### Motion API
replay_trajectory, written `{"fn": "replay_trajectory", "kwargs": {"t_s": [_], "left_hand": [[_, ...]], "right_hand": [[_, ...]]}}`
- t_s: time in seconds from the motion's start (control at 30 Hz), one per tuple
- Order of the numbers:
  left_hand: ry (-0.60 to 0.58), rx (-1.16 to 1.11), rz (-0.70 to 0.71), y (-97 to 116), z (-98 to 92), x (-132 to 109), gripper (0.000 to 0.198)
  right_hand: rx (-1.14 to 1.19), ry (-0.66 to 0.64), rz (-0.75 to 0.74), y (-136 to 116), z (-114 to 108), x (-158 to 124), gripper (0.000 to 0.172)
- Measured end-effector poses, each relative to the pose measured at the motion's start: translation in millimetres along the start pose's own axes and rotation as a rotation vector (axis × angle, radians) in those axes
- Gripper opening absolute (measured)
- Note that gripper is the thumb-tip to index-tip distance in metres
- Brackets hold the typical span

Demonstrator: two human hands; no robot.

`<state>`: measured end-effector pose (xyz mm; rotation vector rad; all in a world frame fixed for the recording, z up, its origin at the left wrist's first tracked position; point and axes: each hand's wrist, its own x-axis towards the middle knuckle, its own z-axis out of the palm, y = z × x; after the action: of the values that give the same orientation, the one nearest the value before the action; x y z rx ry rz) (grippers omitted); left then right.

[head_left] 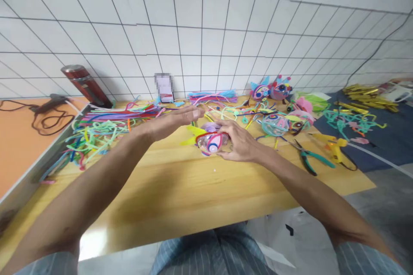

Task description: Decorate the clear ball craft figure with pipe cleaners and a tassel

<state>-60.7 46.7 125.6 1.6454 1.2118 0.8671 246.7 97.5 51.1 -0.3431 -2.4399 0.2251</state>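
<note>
In the middle of the wooden table sits a fish craft (204, 142) made from a clear ball. It has a red edging, a round pink, blue and white eye, a lilac coil on top and yellow fins at its left end. My right hand (238, 141) grips its right side between thumb and fingers. Above and left of the fish, my left hand (176, 121) is held out flat with its fingers stretched and holds nothing. Pipe cleaners lie just behind both hands.
Bundled and loose pipe cleaners (100, 137) cover the left side, near a red thermos (85, 86). A phone (165, 90) leans on the tiled wall. To the right are finished crafts (275, 124), pliers (309, 158) and a yellow glue gun (335, 148).
</note>
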Motion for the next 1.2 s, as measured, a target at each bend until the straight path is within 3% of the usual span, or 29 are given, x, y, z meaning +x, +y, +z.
{"fn": "replay_trajectory", "kwargs": {"t_s": [0.1, 0.23, 0.33, 0.47, 0.8, 1.07, 1.2], "left_hand": [[-0.210, -0.144, -0.202, -6, -1.7, 15, 0.078], [-0.463, -0.187, -0.313, -8, 8.3, 23, 0.062], [-0.552, -0.210, -0.333, -9, 15.7, 25, 0.056], [-0.611, -0.217, -0.341, -14, 21.9, 29, 0.063], [-0.502, -0.261, -0.321, -20, 41.0, 27, 0.053], [-0.430, -0.271, -0.262, -27, 48.8, 29, 0.051], [-0.330, -0.310, -0.214, -37, 48.6, 29, 0.064]], "right_hand": [[0.051, -0.072, -0.046, -4, 4, 4, 0.059], [0.111, -0.184, -0.057, -8, 3, 12, 0.053], [0.129, -0.228, -0.057, -8, 1, 17, 0.053], [0.113, -0.259, -0.097, -7, -1, 21, 0.052], [0.108, -0.311, -0.064, -6, -7, 20, 0.043], [0.106, -0.293, -0.055, -2, -4, 15, 0.052], [0.018, -0.163, 0.033, -4, -19, 12, 0.068]]}}
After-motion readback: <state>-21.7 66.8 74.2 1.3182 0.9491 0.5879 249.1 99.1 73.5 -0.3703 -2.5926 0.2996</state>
